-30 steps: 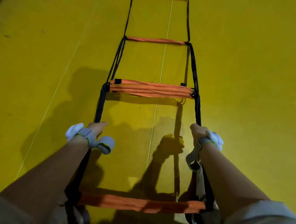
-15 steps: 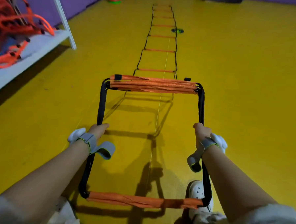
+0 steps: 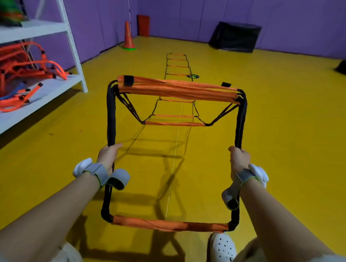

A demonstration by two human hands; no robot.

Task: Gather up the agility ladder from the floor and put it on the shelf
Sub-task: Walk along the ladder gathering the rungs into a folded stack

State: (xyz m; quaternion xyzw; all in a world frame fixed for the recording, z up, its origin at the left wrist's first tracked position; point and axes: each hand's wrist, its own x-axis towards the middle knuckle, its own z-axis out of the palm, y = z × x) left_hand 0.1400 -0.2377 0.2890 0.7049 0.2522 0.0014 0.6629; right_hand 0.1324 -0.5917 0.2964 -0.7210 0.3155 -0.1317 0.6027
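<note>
Left hand and right hand, fingers curled, each grip a black side strap of the orange-runged fabric agility ladder, gathered rungs raised ahead; remainder trails across the yellow floor.

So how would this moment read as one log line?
phase: gathering | left hand: grips ladder strap | right hand: grips ladder strap | agility ladder: partly bundled, rest on floor | shelf: not reached

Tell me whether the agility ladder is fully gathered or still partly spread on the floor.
Partly spread. Several rungs are bunched at the top of the agility ladder held by the left hand and right hand; farther rungs still trail along the floor.
</note>
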